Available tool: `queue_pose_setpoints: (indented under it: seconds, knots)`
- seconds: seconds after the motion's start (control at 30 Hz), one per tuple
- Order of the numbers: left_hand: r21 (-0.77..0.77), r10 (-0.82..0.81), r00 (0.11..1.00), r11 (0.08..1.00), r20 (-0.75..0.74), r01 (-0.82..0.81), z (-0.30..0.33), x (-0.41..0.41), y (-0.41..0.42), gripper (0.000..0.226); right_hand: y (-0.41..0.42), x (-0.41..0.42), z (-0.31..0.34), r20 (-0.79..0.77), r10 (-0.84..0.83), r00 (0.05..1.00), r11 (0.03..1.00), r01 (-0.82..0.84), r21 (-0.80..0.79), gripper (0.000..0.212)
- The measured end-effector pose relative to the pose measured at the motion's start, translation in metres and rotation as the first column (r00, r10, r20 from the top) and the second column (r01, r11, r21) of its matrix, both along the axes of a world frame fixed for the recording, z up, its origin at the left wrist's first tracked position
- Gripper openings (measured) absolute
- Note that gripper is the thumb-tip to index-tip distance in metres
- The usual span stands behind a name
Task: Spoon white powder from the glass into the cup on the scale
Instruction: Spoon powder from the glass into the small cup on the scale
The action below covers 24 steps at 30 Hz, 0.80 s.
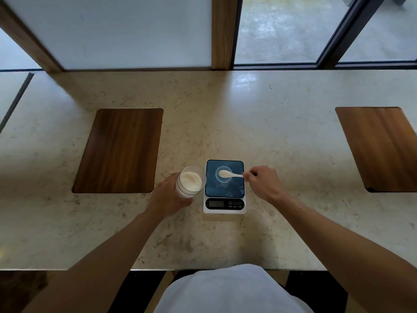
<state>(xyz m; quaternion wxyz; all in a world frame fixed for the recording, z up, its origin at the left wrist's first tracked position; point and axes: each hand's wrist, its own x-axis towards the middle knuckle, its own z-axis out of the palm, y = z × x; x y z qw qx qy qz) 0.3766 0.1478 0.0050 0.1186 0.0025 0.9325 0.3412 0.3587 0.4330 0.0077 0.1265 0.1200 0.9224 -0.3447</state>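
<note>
While the right hand [262, 184] pinches the white spoon [229, 174] with its bowl over the clear cup [223, 175] on the scale [225, 186], tip it slowly. The left hand [168, 195], opposite, grips the powder glass [190, 181] steady on the worktop [225, 114].

Speckled cream stone counter [270, 123] with two inset wooden panels [119, 150], beneath wood-framed frosted panes [126, 30] and daylit windows [279, 30].
</note>
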Motion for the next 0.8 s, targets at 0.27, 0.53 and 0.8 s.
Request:
queue_pose_setpoints:
  seconds: [0.27, 0.53, 0.8]
  knots:
    - [0.003, -0.004, 1.0, 1.0, 0.0, 0.004, 0.0021, -0.0017, 0.0005, 0.074, -0.0016, -0.0003, 0.0006, -0.034, 0.028, 0.999, 0.999, -0.027, 0.035, 0.032]
    - [0.001, -0.01, 1.0, 1.0, 0.002, 0.01, 0.0016, -0.0031, 0.0011, 0.072, -0.0037, -0.0016, 0.0008, -0.072, 0.056, 0.996, 0.997, -0.052, 0.061, 0.031]
    - [0.002, -0.013, 1.0, 1.0, 0.004, 0.013, 0.0044, -0.0062, 0.0039, 0.07, -0.0031, -0.0026, 0.0021, -0.107, 0.069, 0.992, 0.995, -0.061, 0.078, 0.03]
